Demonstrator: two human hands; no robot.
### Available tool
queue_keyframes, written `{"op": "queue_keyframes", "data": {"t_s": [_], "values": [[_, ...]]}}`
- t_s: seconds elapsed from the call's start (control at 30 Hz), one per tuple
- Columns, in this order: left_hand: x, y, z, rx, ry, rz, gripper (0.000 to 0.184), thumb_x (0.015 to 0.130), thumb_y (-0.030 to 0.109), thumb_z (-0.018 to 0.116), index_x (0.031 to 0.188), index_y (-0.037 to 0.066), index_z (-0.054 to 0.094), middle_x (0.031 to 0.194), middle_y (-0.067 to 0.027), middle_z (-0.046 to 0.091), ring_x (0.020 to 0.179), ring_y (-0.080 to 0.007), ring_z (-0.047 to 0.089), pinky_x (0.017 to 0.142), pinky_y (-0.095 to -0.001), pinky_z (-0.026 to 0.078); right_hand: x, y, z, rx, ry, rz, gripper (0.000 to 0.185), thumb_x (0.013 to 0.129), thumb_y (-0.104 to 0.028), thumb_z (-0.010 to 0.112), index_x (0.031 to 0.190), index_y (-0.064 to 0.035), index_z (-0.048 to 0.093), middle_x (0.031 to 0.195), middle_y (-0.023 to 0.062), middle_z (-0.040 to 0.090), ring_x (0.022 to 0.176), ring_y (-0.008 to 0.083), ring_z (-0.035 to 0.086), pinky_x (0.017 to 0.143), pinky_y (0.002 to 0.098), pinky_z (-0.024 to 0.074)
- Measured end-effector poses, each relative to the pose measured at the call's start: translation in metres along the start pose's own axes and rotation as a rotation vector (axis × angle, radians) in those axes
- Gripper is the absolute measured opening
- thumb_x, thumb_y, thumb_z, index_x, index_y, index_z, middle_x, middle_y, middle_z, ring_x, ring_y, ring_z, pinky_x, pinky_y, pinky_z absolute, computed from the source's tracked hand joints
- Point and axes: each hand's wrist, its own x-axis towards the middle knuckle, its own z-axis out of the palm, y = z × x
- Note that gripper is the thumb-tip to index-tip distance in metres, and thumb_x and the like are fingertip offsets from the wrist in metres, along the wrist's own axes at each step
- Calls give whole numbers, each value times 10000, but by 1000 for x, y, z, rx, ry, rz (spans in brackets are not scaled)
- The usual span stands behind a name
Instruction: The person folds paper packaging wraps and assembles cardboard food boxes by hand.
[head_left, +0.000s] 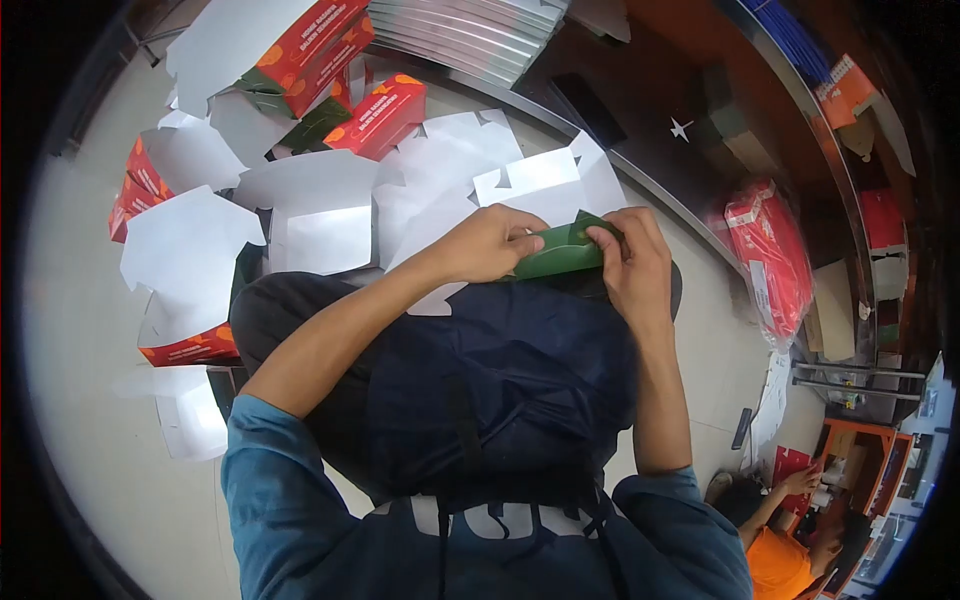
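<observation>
A partly folded cardboard box, its green outer wall point(558, 256) toward me, stands tilted just beyond my lap. My left hand point(492, 243) is closed on the left end of that wall, thumb on the green face and fingers behind the edge. At the right end, my right hand point(636, 256) pinches a green corner flap between thumb and fingers. White inner panels behind the hands seem to belong to this box, though where they join is hidden. A navy bag or cloth point(490, 370) lies across my lap, below the box.
Open folded boxes point(322, 228) with white insides crowd the floor at left, with red printed ones point(377, 115) behind. A stack of flat sheets point(465, 40) rests at the back. A plastic-wrapped red bundle point(770, 260) lies right. Another person in orange point(780, 565) sits lower right.
</observation>
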Motion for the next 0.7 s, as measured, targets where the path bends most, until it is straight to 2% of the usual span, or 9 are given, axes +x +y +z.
{"op": "queue_keyframes", "data": {"t_s": [0.03, 0.2, 0.3, 0.4, 0.5, 0.6, 0.63, 0.7], "values": [[-1, 0, -1, 6, 20, 26, 248, 954, 128, 570, 1151, 8, 659, 821, -103, 695, 650, -116, 592, 616, -297, 490, 1, 0, 0, 39, -63, 2, 137, 842, -94, 702, 943, -9, 664, 964, 95, 598, 770, 256, 632, 649, 340, 506], [2, -8, -10, -20, -27, 90, 243, 962, 112, 570, 1153, -17, 645, 804, -73, 669, 664, -99, 565, 615, -283, 480, 17, 5, -8, 195, -373, 19, 122, 833, -85, 706, 934, -21, 682, 1028, 81, 554, 875, 218, 604, 724, 315, 485], [4, -4, -12, -70, -25, 124, 242, 965, 107, 572, 1154, -32, 634, 795, -51, 648, 671, -91, 552, 607, -271, 467, 38, 13, -10, 273, -430, 132, 135, 827, -93, 709, 944, -29, 685, 1040, 86, 551, 914, 236, 599, 788, 335, 478], [3, -1, -16, -101, -11, 133, 243, 969, 111, 567, 1153, -35, 630, 791, -42, 639, 673, -82, 545, 595, -263, 451, 47, 6, -10, 170, -474, -111, 131, 825, -86, 706, 941, -31, 682, 1043, 92, 550, 902, 255, 601, 780, 339, 484], [0, 0, -20, -64, -20, 109, 247, 966, 125, 575, 1152, -29, 632, 788, -38, 641, 675, -69, 539, 580, -253, 431, 49, -3, -7, -28, -530, -150, 219, 816, -87, 718, 1026, -50, 669, 1112, 96, 543, 898, 266, 603, 784, 348, 488], [-6, 22, -27, -4, -44, 47, 268, 960, 163, 604, 1155, -20, 631, 823, -26, 655, 722, -58, 556, 624, -232, 435, 49, -25, -4, 198, -349, -71, 368, 778, -128, 766, 1119, -65, 642, 1202, 126, 517, 896, 277, 617, 805, 379, 496], [-8, 29, -29, 13, -52, 21, 279, 959, 180, 616, 1156, -17, 631, 840, -21, 661, 745, -54, 565, 648, -223, 441, 45, -28, 4, 200, -160, -75, 420, 760, -144, 785, 1144, -70, 631, 1238, 143, 498, 947, 297, 607, 837, 396, 491], [-5, 34, -33, -130, 103, 66, 271, 944, 177, 622, 1142, -8, 645, 785, -17, 646, 686, -57, 553, 591, -231, 416, 31, -30, 23, 205, 216, -85, 526, 723, -175, 822, 1194, -80, 608, 1309, 176, 460, 1048, 337, 587, 901, 428, 481]]}}
